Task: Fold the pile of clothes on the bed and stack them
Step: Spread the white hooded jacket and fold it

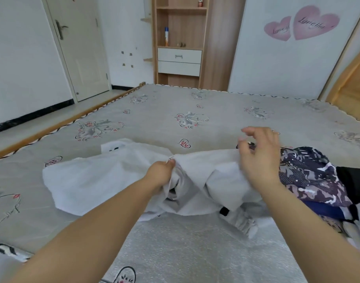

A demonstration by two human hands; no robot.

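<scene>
A white garment (97,178) lies spread and bunched across the middle of the bed (215,119). My left hand (160,174) grips a bunched fold of it near its centre. My right hand (258,158) hovers over the garment's right edge with fingers spread and loosely bent, thumb and forefinger close to the fabric; whether it pinches the cloth I cannot tell. To the right lies a pile of clothes (309,180) with a dark blue patterned piece on top and a black piece (352,180) beside it. A grey elastic cuff (244,223) sticks out below.
The bed cover is grey with heart and flower prints. A wooden bed frame edge (62,123) runs along the left. A door (81,48), a wooden shelf unit with drawers (179,56) and a wardrobe with pink heart stickers (301,23) stand behind.
</scene>
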